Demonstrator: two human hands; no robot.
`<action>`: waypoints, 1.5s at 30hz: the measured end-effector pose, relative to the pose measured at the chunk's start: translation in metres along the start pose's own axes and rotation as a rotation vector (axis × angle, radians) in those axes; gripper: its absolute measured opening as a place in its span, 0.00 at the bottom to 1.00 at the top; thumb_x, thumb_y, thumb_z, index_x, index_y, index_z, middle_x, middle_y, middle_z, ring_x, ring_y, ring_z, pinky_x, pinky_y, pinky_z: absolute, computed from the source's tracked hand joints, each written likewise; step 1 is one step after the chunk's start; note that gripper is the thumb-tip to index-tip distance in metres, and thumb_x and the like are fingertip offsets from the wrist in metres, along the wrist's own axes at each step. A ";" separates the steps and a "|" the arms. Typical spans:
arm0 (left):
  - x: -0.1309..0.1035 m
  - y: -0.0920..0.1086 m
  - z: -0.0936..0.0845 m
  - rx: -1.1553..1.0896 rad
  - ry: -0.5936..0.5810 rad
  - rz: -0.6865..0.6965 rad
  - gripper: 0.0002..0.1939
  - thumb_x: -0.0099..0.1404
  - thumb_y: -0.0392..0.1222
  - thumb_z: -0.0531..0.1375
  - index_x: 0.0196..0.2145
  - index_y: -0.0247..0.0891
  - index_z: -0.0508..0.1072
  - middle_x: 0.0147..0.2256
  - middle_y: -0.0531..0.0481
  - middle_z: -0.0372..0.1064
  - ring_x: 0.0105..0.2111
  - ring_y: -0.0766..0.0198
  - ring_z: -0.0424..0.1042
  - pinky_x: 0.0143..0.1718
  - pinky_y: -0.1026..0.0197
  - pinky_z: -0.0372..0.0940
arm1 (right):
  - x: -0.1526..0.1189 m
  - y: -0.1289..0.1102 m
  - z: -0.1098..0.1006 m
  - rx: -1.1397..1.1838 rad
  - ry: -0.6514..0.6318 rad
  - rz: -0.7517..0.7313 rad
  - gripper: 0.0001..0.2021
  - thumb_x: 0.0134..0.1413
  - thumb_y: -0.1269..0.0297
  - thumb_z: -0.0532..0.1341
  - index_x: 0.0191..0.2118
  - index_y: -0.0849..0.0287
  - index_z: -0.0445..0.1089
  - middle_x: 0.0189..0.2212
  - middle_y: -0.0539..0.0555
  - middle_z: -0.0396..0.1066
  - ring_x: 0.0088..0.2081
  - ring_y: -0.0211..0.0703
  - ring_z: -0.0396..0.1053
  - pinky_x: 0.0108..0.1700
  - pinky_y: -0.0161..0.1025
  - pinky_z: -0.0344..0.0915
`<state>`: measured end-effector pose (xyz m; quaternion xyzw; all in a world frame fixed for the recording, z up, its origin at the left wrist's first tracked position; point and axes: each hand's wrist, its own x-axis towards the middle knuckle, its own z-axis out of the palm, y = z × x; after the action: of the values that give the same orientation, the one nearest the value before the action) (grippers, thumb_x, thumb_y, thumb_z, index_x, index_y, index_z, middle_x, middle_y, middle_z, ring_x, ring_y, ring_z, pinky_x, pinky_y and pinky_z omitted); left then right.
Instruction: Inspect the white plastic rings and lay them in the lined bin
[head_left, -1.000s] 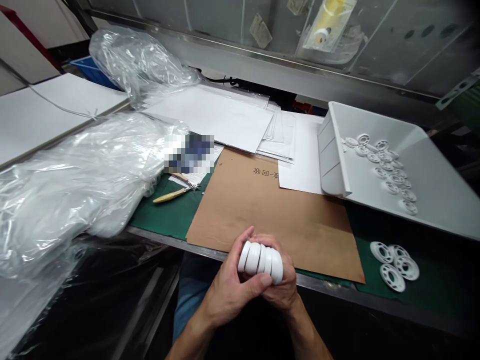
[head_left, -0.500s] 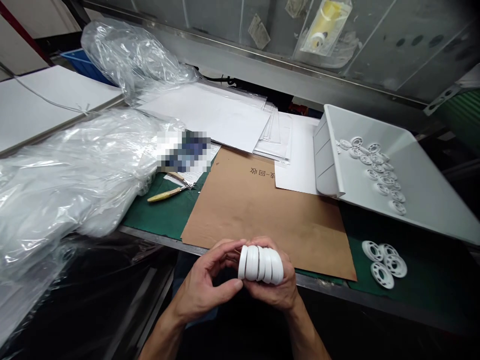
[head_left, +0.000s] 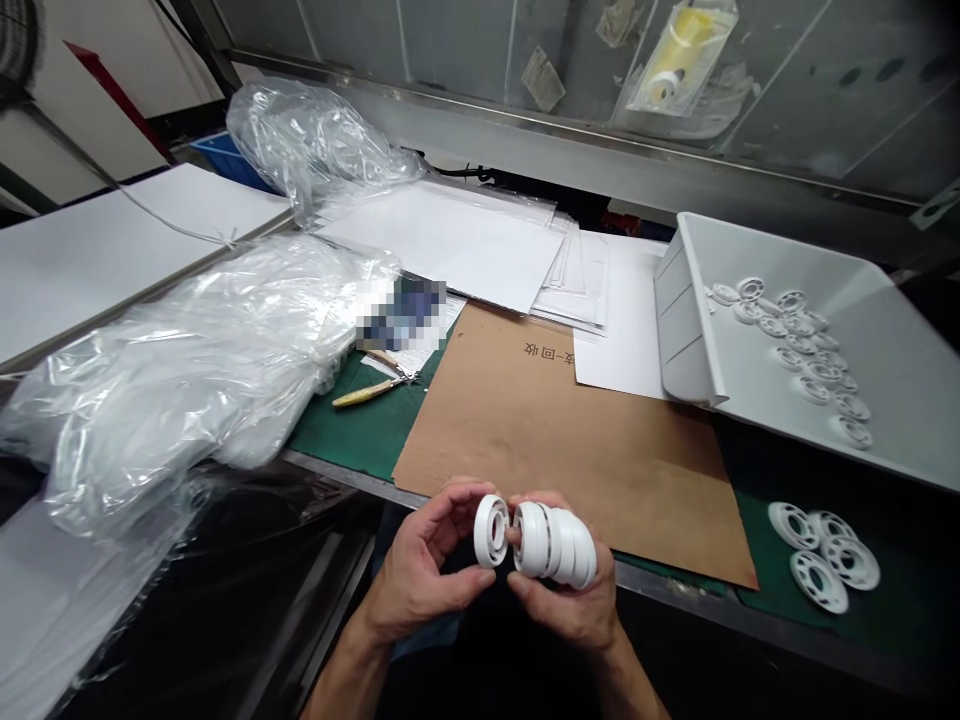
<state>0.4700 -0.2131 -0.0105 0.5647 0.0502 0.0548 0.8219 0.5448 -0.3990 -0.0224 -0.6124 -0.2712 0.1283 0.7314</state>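
Observation:
Between its thumb and fingers, my left hand (head_left: 427, 565) grips a single white ring (head_left: 491, 531), turned so its open centre shows. Just right of it, my right hand (head_left: 574, 600) holds a row of several white rings (head_left: 555, 543) stacked side by side. A small gap separates the single ring from the row, and a fingertip shows in it. Both hands are at the table's front edge, by the brown cardboard sheet (head_left: 577, 450). Several loose white rings (head_left: 817, 582) lie on the green mat at the right.
A light grey bin (head_left: 690, 320) with several white rings stands at the right. Wooden-handled pliers (head_left: 367, 392) lie left of the cardboard. Clear plastic bags (head_left: 202, 350) cover the left side. White sheets (head_left: 465, 240) lie behind the cardboard.
My left hand has drawn one ring away from the left end of the row and tilted it. The whole view has shifted, so the table things sit farther right and slightly lower.

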 end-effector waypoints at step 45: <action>0.001 -0.006 0.005 0.052 0.069 0.075 0.22 0.66 0.36 0.70 0.54 0.50 0.71 0.47 0.49 0.73 0.47 0.61 0.75 0.51 0.62 0.71 | 0.007 -0.011 0.009 0.055 -0.012 0.033 0.22 0.54 0.61 0.75 0.54 0.51 0.75 0.49 0.59 0.78 0.46 0.57 0.80 0.48 0.50 0.80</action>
<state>0.4721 -0.2194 -0.0141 0.5853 0.0587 0.1036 0.8020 0.5440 -0.3902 -0.0088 -0.5956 -0.2615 0.1515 0.7443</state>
